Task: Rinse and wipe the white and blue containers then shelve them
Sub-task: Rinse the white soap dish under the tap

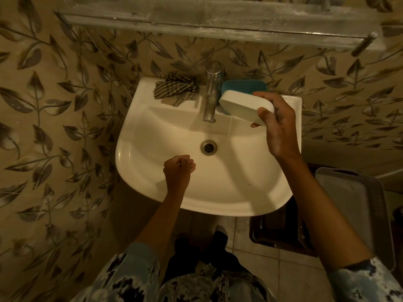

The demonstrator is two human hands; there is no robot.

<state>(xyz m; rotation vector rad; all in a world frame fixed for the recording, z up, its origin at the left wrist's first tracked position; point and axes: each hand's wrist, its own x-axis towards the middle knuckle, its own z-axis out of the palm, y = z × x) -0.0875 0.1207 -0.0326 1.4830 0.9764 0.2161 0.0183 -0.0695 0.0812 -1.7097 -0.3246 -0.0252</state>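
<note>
Gripping the white container [244,105] by its outer end in the right hand [281,127], just right of the tap [212,94], long axis running from the tap outward. Tipping it over the sink [135,153], with what looks like a thin thread of water draining off. Left hand [177,171] fisted, apparently empty, in front of the tap. Blue container [244,86] right of the tap, behind the white one. For wiping, probably next: striped cloth [176,88] left of the tap, nearer the left hand. Shelf [218,27] above the tap.
</note>
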